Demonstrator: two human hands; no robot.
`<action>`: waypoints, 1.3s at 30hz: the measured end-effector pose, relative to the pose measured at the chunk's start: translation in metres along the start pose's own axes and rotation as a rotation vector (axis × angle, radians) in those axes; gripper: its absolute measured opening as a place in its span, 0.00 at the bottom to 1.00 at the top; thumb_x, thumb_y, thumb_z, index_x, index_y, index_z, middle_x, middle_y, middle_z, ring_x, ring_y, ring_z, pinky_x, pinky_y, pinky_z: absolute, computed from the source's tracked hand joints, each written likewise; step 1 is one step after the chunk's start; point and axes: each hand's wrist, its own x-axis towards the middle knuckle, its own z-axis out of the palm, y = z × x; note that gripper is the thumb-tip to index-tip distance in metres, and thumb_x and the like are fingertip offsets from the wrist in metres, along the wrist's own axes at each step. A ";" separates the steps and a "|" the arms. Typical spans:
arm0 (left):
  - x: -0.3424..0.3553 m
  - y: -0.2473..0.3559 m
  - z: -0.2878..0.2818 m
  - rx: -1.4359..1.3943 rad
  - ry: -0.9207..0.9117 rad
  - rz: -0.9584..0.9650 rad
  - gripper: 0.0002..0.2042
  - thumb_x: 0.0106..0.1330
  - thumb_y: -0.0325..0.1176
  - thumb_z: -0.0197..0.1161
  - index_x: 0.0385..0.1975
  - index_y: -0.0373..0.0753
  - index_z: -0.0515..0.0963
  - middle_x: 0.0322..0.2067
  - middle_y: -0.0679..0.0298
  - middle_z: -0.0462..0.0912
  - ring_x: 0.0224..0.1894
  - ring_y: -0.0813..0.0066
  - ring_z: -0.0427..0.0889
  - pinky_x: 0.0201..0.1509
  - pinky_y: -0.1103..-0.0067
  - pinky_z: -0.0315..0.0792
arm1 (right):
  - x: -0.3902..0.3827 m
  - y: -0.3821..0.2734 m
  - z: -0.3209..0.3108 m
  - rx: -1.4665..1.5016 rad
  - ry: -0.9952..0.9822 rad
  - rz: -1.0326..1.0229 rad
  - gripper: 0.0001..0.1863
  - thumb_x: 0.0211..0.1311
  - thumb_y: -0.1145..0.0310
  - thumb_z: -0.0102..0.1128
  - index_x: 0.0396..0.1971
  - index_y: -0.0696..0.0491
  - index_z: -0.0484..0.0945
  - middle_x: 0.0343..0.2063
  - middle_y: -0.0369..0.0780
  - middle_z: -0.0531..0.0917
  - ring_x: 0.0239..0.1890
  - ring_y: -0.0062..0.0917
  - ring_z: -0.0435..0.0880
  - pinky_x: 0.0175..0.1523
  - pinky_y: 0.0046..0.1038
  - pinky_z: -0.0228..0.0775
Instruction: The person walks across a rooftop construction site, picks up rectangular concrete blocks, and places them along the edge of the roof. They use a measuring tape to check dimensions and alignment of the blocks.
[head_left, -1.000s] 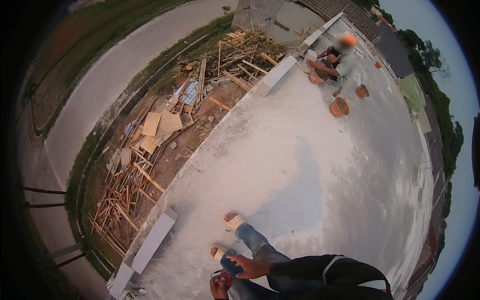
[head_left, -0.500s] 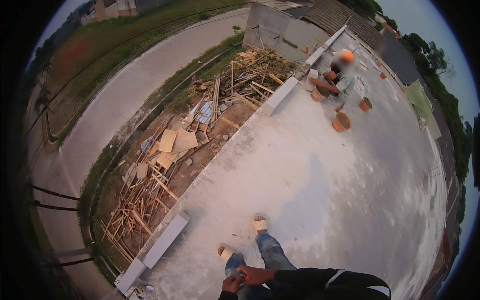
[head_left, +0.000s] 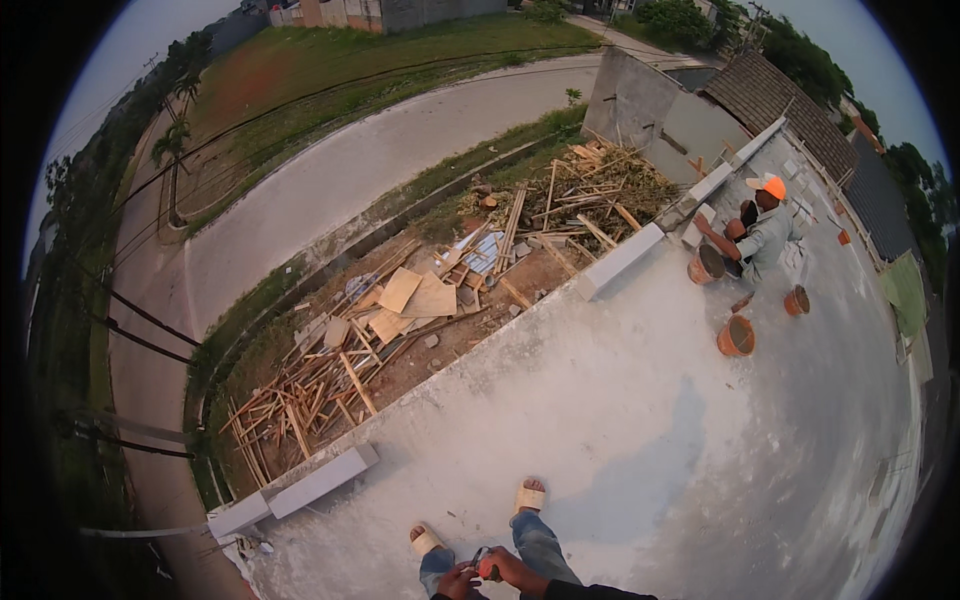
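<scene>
A small dark object [head_left: 482, 560] sits between both hands, unclear.

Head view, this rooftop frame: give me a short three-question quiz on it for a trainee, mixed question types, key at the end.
1. True or false: the person's two hands are far apart, one at each side of the picture.
2. Multiple choice: the co-worker in the orange hard hat is (a) crouched by the parapet blocks with buckets nearby, (b) standing on the road, (c) down in the scrap wood pile.
3. Short answer: what is on the wearer's feet?

Key
1. False: the left hand and right hand meet around a small dark thing, too small to identify.
2. a: the co-worker crouches by the parapet blocks, among buckets.
3. Pale open sandals.
</scene>
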 end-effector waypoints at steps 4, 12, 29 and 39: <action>-0.006 0.023 0.087 -0.136 0.007 0.020 0.14 0.71 0.38 0.63 0.48 0.34 0.79 0.43 0.61 0.83 0.40 0.73 0.83 0.43 0.75 0.81 | -0.038 -0.020 -0.067 0.002 -0.020 -0.083 0.15 0.72 0.60 0.51 0.46 0.56 0.76 0.44 0.44 0.79 0.42 0.28 0.84 0.44 0.34 0.80; -0.029 0.057 0.181 -0.276 -0.017 0.082 0.17 0.68 0.30 0.67 0.53 0.29 0.76 0.44 0.56 0.85 0.45 0.70 0.85 0.53 0.76 0.80 | -0.095 -0.086 -0.123 0.304 0.122 0.262 0.17 0.75 0.66 0.44 0.59 0.53 0.66 0.55 0.49 0.75 0.42 0.38 0.85 0.46 0.40 0.80; 0.003 0.161 0.119 -0.287 -0.113 0.108 0.11 0.67 0.26 0.61 0.48 0.36 0.79 0.32 0.69 0.78 0.28 0.82 0.76 0.36 0.78 0.76 | -0.017 -0.185 -0.125 -1.148 -0.170 0.025 0.19 0.64 0.56 0.66 0.46 0.54 0.77 0.38 0.47 0.81 0.43 0.43 0.82 0.49 0.39 0.73; 0.055 0.213 -0.100 -0.871 -0.191 0.110 0.23 0.61 0.27 0.55 0.59 0.40 0.73 0.31 0.66 0.75 0.26 0.76 0.72 0.41 0.69 0.75 | 0.074 -0.256 -0.217 -1.115 -0.317 0.381 0.16 0.70 0.58 0.60 0.44 0.56 0.77 0.31 0.44 0.80 0.35 0.34 0.80 0.44 0.34 0.72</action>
